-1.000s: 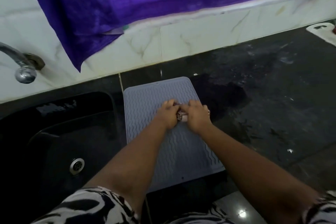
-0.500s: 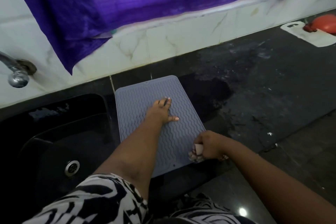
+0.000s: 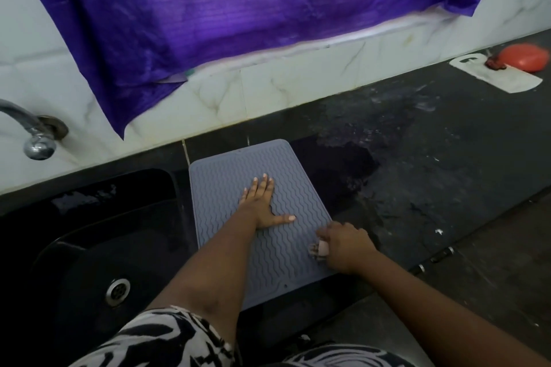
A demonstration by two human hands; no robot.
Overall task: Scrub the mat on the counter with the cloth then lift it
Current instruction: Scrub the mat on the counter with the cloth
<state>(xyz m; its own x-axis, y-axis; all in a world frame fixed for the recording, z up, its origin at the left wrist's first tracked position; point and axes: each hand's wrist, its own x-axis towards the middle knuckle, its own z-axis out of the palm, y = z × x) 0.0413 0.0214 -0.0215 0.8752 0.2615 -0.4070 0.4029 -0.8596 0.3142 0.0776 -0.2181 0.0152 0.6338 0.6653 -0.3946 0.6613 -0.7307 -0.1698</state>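
While your left hand (image 3: 258, 205) lies flat pinning the grey ridged mat (image 3: 235, 176), your right hand (image 3: 343, 244) clutches the cloth (image 3: 319, 250) at centre frame. You're mid-scrub; next, rub across the ridges.

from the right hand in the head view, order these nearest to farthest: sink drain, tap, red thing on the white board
From the right hand, gripping the cloth at the mat's right edge:
1. Sink drain, lower left, in the black sink.
2. Red thing, far upper right, on the white board.
3. Tap, far upper left, on the wall.

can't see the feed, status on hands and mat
Left hand flat on mat, fingers straight. Right hand grips cloth at mat's right edge. Mat flat on counter beside sink, not lifted. Nothing in the way.
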